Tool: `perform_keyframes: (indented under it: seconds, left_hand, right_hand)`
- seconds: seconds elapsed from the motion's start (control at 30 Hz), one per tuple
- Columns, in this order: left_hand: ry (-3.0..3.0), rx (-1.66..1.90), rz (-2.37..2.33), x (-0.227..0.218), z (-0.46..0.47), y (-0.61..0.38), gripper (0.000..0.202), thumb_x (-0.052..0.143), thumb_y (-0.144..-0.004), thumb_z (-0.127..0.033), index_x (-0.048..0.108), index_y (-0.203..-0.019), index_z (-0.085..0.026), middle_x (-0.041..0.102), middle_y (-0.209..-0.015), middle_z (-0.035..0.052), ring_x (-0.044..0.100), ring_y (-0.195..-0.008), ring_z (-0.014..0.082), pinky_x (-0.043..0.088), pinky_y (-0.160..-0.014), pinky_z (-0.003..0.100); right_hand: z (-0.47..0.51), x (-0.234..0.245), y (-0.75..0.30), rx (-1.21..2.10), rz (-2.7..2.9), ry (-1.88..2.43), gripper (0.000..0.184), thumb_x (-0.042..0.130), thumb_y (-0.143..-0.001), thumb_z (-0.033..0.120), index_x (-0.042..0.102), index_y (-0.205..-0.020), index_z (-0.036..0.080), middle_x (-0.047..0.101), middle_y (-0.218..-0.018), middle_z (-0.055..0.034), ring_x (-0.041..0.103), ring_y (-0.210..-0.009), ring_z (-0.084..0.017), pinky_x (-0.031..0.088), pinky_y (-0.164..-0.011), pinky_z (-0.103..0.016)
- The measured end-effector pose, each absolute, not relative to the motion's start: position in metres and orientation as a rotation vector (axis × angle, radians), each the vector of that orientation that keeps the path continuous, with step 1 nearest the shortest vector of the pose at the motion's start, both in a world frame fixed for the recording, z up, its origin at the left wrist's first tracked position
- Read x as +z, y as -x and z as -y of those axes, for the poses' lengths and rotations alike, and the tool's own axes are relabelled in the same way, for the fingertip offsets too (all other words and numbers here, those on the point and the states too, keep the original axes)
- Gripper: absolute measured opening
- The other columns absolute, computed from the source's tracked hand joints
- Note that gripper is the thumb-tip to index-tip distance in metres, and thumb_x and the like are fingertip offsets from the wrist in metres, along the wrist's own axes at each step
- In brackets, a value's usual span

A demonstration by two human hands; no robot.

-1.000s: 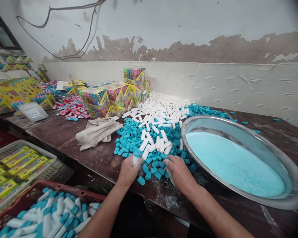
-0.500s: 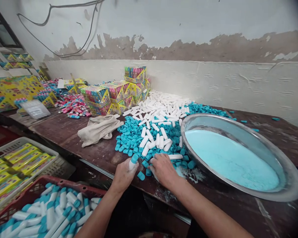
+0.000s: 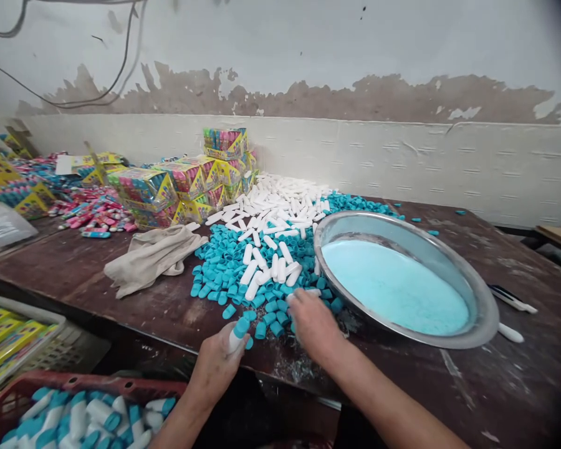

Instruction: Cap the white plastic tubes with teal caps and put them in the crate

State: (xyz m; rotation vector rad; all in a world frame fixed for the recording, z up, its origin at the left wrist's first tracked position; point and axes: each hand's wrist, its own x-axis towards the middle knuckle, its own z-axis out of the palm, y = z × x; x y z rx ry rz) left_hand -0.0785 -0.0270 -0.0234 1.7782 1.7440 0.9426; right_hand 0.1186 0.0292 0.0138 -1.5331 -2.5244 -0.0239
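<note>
My left hand (image 3: pixel 215 363) is closed round a white tube with a blue cap (image 3: pixel 238 332), held at the table's near edge. My right hand (image 3: pixel 312 324) rests palm down on the heap of blue caps (image 3: pixel 224 268), fingers curled over a white tube (image 3: pixel 308 292) beside the bowl; its grip is hidden. White tubes (image 3: pixel 273 206) lie on and behind the caps. A wide metal bowl (image 3: pixel 472 293) holds pale blue powder (image 3: pixel 393 287).
A beige cloth (image 3: pixel 152 257) lies left of the caps. Colourful boxes (image 3: pixel 187 181) are stacked behind. A red crate (image 3: pixel 121 386) of capped tubes and a white crate (image 3: pixel 47 337) of yellow boxes sit below left. Two pens (image 3: pixel 512 299) lie right of the bowl.
My left hand has drawn back toward the table edge with the capped tube. My right hand stays on the caps. The view has swung right.
</note>
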Motion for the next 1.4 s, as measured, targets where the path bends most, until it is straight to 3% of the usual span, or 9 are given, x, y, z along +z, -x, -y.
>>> perform_keyframes:
  seconds: [0.13,0.37,0.6,0.73,0.9,1.03,1.13,1.27,1.4]
  left_hand:
    - [-1.791,0.953,-1.757,-0.023,0.021,0.065,0.023,0.047,-0.082,-0.039,0.062,-0.084,-0.021,0.067,-0.070,0.0006,0.062,-0.064,0.0171,0.043,-0.059,0.022]
    - [-1.828,1.077,-1.701,-0.025,0.019,0.060,0.023,0.049,-0.082,-0.037,0.063,-0.085,-0.020,0.068,-0.076,0.0006,0.063,-0.068,0.0159,0.044,-0.062,0.021]
    - [-1.786,1.113,-1.659,-0.037,0.024,0.059,0.019,0.051,-0.083,-0.035,0.063,-0.085,-0.020,0.067,-0.074,-0.0010,0.061,-0.067,0.0139,0.045,-0.063,0.020]
    - [-1.675,1.245,-1.683,-0.036,0.028,0.062,0.021,0.051,-0.083,-0.036,0.062,-0.088,-0.019,0.068,-0.081,0.0008,0.062,-0.073,0.0146,0.046,-0.068,0.021]
    - [-1.669,1.178,-1.512,-0.028,0.045,0.057,0.022,0.050,-0.083,-0.037,0.061,-0.080,-0.017,0.065,-0.068,0.0006,0.058,-0.063,0.0136,0.044,-0.061,0.021]
    - [-1.665,1.000,-1.399,-0.025,0.043,0.047,0.026,0.049,-0.083,-0.038,0.059,-0.074,-0.016,0.059,-0.056,-0.0007,0.053,-0.053,0.0122,0.040,-0.054,0.020]
    - [-1.649,1.026,-1.404,-0.022,0.029,0.046,0.027,0.049,-0.083,-0.038,0.060,-0.075,-0.015,0.061,-0.061,0.0010,0.056,-0.059,0.0136,0.041,-0.059,0.021]
    - [-1.610,1.074,-1.444,-0.016,0.011,0.044,0.026,0.051,-0.082,-0.038,0.061,-0.084,-0.015,0.063,-0.067,0.0017,0.058,-0.065,0.0151,0.042,-0.064,0.023]
    - [-1.538,0.939,-1.303,-0.011,0.005,0.034,0.027,0.055,-0.079,-0.037,0.059,-0.092,-0.013,0.056,-0.050,-0.0030,0.053,-0.052,0.0132,0.040,-0.058,0.024]
  right_hand:
    - [-0.030,0.010,-0.158,0.015,2.454,1.825,0.028,0.039,-0.085,0.004,0.061,-0.098,0.016,0.057,-0.099,-0.0109,0.056,-0.081,-0.020,0.040,-0.067,-0.029]
    - [-0.030,-0.003,-0.142,0.076,2.579,1.596,0.016,0.054,-0.084,0.020,0.064,-0.096,0.021,0.056,-0.093,-0.0072,0.056,-0.084,-0.021,0.040,-0.067,-0.027]
    - [-0.025,0.000,-0.138,0.126,2.514,1.641,0.018,0.047,-0.089,0.020,0.064,-0.084,0.018,0.056,-0.086,-0.0060,0.056,-0.078,-0.018,0.037,-0.064,-0.026]
    - [-0.028,0.005,-0.126,0.279,2.550,1.499,0.015,0.049,-0.088,0.023,0.064,-0.090,0.020,0.056,-0.089,-0.0039,0.056,-0.078,-0.016,0.037,-0.063,-0.025]
    - [-0.033,0.002,-0.103,0.263,2.679,1.386,0.017,0.056,-0.083,0.023,0.062,-0.098,0.021,0.054,-0.096,-0.0056,0.055,-0.083,-0.019,0.039,-0.068,-0.027]
    - [-0.038,-0.001,-0.094,0.186,2.760,1.332,0.012,0.057,-0.079,0.022,0.061,-0.090,0.018,0.053,-0.098,-0.0081,0.054,-0.084,-0.020,0.041,-0.070,-0.029]
    - [-0.040,-0.002,-0.100,0.149,2.710,1.311,0.017,0.057,-0.077,0.020,0.058,-0.093,0.015,0.054,-0.098,-0.0097,0.054,-0.087,-0.022,0.042,-0.073,-0.031]
    - [-0.035,0.004,-0.124,0.224,2.604,1.273,0.024,0.053,-0.078,0.015,0.054,-0.103,0.013,0.058,-0.093,-0.0098,0.056,-0.087,-0.023,0.043,-0.074,-0.031]
    - [-0.021,0.012,-0.143,0.473,2.470,1.076,0.024,0.054,-0.078,0.010,0.054,-0.101,0.017,0.060,-0.093,-0.0065,0.056,-0.087,-0.019,0.043,-0.075,-0.028]
